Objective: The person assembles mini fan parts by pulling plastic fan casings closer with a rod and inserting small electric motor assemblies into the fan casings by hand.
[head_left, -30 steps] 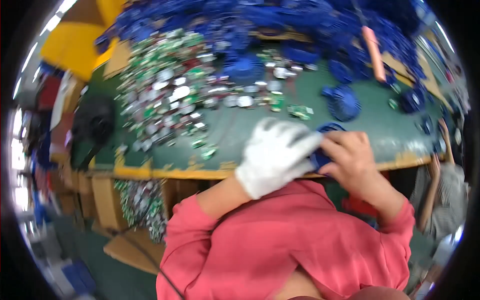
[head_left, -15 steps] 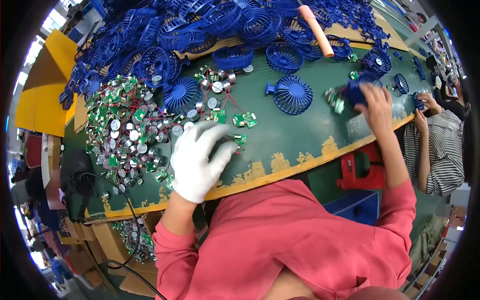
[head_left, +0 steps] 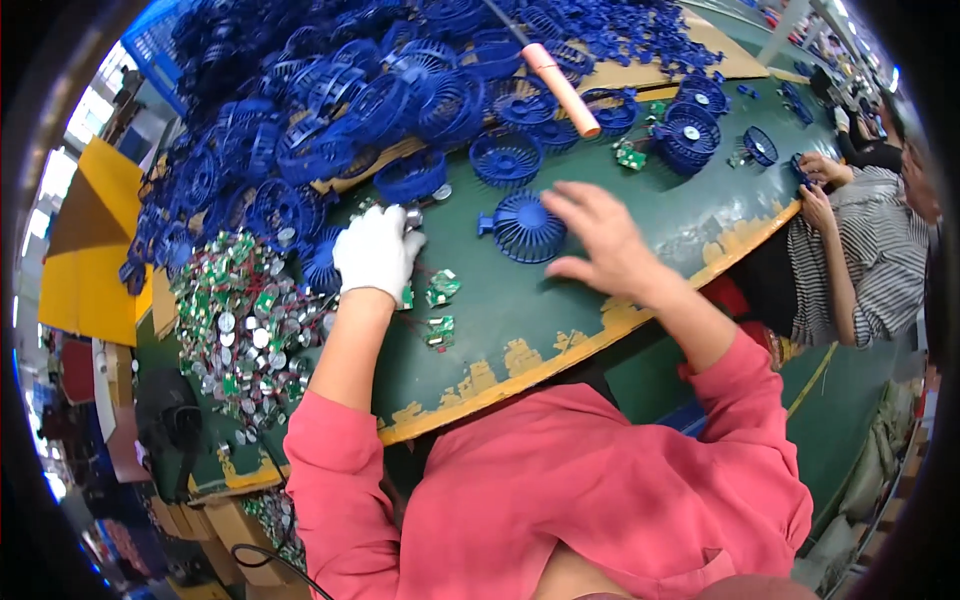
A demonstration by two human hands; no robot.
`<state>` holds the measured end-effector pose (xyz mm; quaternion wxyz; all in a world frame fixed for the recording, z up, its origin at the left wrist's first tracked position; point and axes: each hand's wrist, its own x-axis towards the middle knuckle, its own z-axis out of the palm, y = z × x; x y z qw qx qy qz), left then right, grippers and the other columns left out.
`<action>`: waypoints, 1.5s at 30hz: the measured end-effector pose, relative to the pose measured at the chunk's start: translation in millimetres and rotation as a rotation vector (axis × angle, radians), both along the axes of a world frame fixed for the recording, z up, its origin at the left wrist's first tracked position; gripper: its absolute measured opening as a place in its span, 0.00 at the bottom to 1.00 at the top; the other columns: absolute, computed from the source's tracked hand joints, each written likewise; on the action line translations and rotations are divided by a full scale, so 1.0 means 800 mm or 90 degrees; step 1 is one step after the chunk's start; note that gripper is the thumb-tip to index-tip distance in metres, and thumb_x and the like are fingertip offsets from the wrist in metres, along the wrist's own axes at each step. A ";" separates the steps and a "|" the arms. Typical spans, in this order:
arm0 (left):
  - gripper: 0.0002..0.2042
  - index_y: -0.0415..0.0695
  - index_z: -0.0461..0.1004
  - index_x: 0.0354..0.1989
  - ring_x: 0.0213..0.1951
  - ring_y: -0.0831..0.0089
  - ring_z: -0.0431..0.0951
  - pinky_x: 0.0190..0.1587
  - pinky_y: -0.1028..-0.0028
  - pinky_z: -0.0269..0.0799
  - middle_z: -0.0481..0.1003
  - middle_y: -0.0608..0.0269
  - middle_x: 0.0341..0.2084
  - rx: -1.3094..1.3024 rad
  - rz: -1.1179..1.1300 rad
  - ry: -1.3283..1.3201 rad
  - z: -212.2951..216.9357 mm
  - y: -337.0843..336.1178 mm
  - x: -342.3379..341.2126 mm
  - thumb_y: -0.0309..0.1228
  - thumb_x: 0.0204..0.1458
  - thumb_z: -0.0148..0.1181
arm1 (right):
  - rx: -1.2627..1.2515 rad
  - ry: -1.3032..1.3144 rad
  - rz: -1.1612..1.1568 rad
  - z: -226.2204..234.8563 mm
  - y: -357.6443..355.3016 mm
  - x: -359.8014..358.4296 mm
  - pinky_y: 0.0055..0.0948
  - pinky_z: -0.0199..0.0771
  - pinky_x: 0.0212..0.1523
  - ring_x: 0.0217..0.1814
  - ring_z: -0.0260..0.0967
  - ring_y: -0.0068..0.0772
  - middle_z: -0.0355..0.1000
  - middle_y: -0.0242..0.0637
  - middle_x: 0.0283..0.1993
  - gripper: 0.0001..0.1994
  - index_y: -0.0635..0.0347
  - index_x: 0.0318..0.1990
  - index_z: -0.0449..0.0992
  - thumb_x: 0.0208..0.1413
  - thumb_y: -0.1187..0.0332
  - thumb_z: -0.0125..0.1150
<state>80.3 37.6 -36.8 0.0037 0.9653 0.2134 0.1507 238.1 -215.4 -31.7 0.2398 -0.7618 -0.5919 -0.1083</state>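
Observation:
My left hand (head_left: 375,252), in a white glove, is curled down over a group of small silver motors (head_left: 413,216) with wired circuit boards. Its fingertips are bent together there, and whatever they grip is hidden. Bare and with fingers apart, my right hand (head_left: 605,245) reaches over the near right side of a blue round fan cage (head_left: 528,227) lying on the green table. Fingers and thumb stand on either side of the cage's edge, not closed on it. Two green circuit boards (head_left: 440,330) lie below my left hand.
A large heap of blue fan cages (head_left: 350,100) covers the far side. Motors and boards pile up (head_left: 250,330) on the left. A pink-handled tool (head_left: 562,90) hangs over the table. Blue fan parts with motors (head_left: 688,138) sit at right, near a co-worker in a striped top (head_left: 865,260).
My right hand has let go of a blue fan part at the right and moved left to the lone cage. The left hand has moved forward to the motors, its fingers curling in.

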 end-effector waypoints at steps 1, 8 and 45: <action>0.13 0.47 0.76 0.32 0.36 0.56 0.76 0.38 0.61 0.71 0.75 0.56 0.30 -0.043 0.011 0.025 0.006 -0.001 0.001 0.42 0.44 0.62 | -0.021 0.007 -0.003 -0.006 0.007 -0.008 0.45 0.59 0.60 0.63 0.56 0.53 0.59 0.48 0.62 0.42 0.55 0.62 0.61 0.38 0.52 0.72; 0.12 0.37 0.77 0.37 0.27 0.81 0.72 0.30 0.79 0.67 0.76 0.65 0.25 -0.663 -0.049 -0.234 0.033 0.022 -0.016 0.34 0.52 0.57 | -0.105 0.069 -0.002 -0.023 0.045 0.001 0.46 0.60 0.60 0.60 0.58 0.54 0.56 0.49 0.62 0.50 0.55 0.64 0.57 0.32 0.46 0.73; 0.08 0.36 0.72 0.32 0.37 0.75 0.73 0.38 0.73 0.70 0.73 0.60 0.36 -0.946 -0.069 -0.332 0.046 -0.140 -0.160 0.28 0.56 0.51 | 0.191 0.364 0.289 0.018 0.034 -0.158 0.31 0.70 0.33 0.31 0.69 0.39 0.71 0.40 0.34 0.25 0.63 0.52 0.70 0.45 0.66 0.69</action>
